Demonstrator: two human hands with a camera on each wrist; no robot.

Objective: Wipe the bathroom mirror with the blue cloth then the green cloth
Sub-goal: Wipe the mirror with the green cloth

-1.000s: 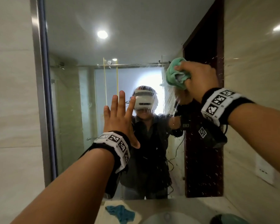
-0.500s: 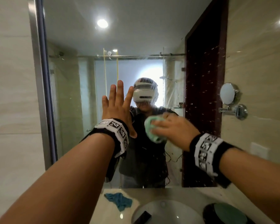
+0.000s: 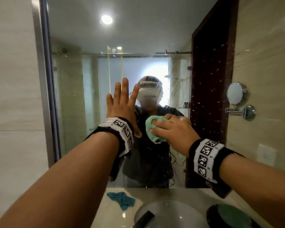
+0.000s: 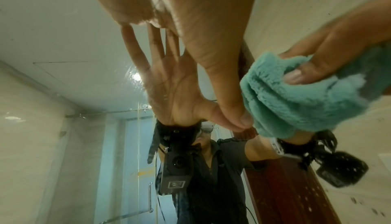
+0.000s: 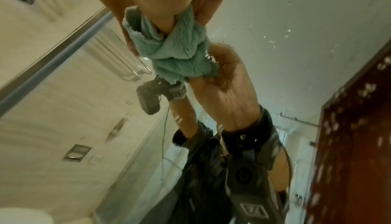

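The right hand (image 3: 174, 134) grips the bunched green cloth (image 3: 152, 129) against the mirror (image 3: 82, 89), just beside the flat, open left hand (image 3: 122, 104).

No readable text; wristbands (image 3: 206, 159) bear only square coded markers.

In the head view the right hand (image 3: 172, 132) covers much of the green cloth (image 3: 152, 129), so only a bunched end shows, and the spot where cloth meets the mirror (image 3: 89, 38) is hidden behind both. At the bottom edge the sink (image 3: 168, 213) and a dark round dish (image 3: 211, 214) on the table (image 3: 155, 193) are cut off, a dark flat object (image 3: 144, 218) in the sink is too partial to identify, and small bottles (image 3: 185, 104) reflected on a shelf are too small to tell. The right wrist view is smeared by blur, and in the left wrist view the left hand (image 4: 190, 27) is cut by the top edge.
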